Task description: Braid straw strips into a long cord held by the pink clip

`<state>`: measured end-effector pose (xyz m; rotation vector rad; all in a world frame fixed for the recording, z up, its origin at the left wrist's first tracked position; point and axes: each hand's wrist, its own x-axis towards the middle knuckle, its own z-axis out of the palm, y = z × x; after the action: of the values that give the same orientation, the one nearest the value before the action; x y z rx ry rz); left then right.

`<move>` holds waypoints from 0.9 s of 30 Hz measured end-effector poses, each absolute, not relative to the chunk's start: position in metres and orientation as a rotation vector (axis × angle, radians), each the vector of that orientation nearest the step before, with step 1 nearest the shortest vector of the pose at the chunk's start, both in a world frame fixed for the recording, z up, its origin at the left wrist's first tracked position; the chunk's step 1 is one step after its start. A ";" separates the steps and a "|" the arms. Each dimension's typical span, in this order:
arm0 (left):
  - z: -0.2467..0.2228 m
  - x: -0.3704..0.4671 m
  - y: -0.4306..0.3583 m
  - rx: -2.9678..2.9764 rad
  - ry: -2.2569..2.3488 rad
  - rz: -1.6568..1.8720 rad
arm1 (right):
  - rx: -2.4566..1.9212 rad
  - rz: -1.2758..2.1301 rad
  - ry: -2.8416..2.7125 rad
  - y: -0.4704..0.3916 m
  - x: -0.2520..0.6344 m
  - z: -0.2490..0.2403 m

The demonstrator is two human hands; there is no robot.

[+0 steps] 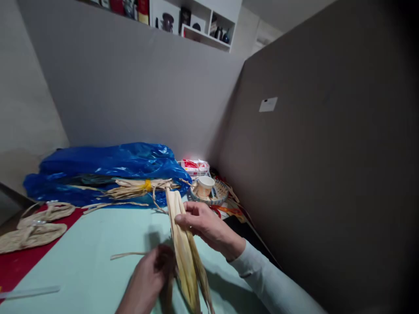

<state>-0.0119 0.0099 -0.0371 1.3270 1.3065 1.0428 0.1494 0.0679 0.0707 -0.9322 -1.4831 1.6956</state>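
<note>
Long, pale tan dried leaves (pixel 183 261) stand raised over the table and run down past the bottom edge of the view. My right hand (pixel 206 222) pinches them near their upper end, thumb in front and fingers behind. Lower down, my left hand (pixel 150 274) is close beside the leaves on their left. Motion smears its fingers, and a dark brownish strip hangs below them, so its grip is unclear. A thin dry strip (pixel 127 255) lies on the pale green tabletop (pixel 94 244) to the left of that hand.
Behind lies a blue plastic bag (pixel 108 159) with a yellow-tied bundle of dried strips (pixel 140 188). A paper cup (pixel 205 186) stands in a woven basket (pixel 222 194). Woven sandals (pixel 36 233) rest on red cloth (pixel 19 270) at left. Grey partitions (pixel 147 87) rise behind and at right.
</note>
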 end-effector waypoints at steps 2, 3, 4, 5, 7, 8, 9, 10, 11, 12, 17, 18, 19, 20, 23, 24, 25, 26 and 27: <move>-0.039 -0.016 0.015 1.242 1.298 1.058 | -0.965 1.711 -1.426 0.063 0.160 0.056; -0.039 -0.018 0.017 1.204 1.279 1.063 | -0.978 1.718 -1.411 0.063 0.163 0.049; -0.038 -0.019 0.017 1.179 1.265 1.065 | -0.987 1.723 -1.407 0.063 0.165 0.042; -0.036 -0.020 0.016 1.171 1.250 1.057 | -0.995 1.726 -1.407 0.064 0.166 0.037; -0.030 -0.020 0.013 1.203 1.226 1.004 | -1.013 1.719 -1.408 0.066 0.165 0.029; -0.026 -0.019 0.010 1.219 1.219 0.974 | -1.017 1.710 -1.403 0.066 0.164 0.027; -0.022 -0.019 0.007 1.227 1.217 0.952 | -1.019 1.695 -1.398 0.066 0.164 0.026; -0.018 -0.018 0.005 1.223 1.216 0.925 | -1.020 1.675 -1.393 0.066 0.163 0.026; -0.015 -0.017 0.002 1.204 1.223 0.906 | -1.022 1.651 -1.392 0.066 0.162 0.026; -0.011 -0.017 0.000 1.181 1.233 0.895 | -1.023 1.628 -1.393 0.065 0.162 0.027; -0.007 -0.016 0.001 1.212 1.238 0.863 | -1.062 1.537 -1.447 0.064 0.160 0.021; -0.009 -0.017 0.003 1.219 1.239 0.853 | -1.065 1.530 -1.474 0.063 0.160 0.019; -0.010 -0.018 0.005 1.212 1.244 0.849 | -1.069 1.519 -1.519 0.062 0.160 0.017; -0.012 -0.018 0.006 1.202 1.246 0.852 | -1.074 1.500 -1.585 0.061 0.160 0.015; -0.014 -0.018 0.006 1.193 1.228 0.880 | -1.087 1.394 -1.847 0.056 0.162 0.014; -0.014 -0.018 0.006 1.193 1.228 0.898 | -1.086 1.361 -1.912 0.054 0.164 0.014; -0.015 -0.017 0.004 1.192 1.229 0.913 | -1.075 1.358 -1.948 0.052 0.165 0.015; -0.015 -0.016 0.003 1.190 1.230 0.928 | -1.054 1.386 -1.954 0.051 0.166 0.015; -0.016 -0.015 0.003 1.187 1.229 0.944 | -1.026 1.443 -1.933 0.051 0.167 0.014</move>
<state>-0.0152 0.0026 -0.0162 1.1869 1.2285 0.9443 0.1670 0.0506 0.0144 -1.0261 -1.9331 1.4428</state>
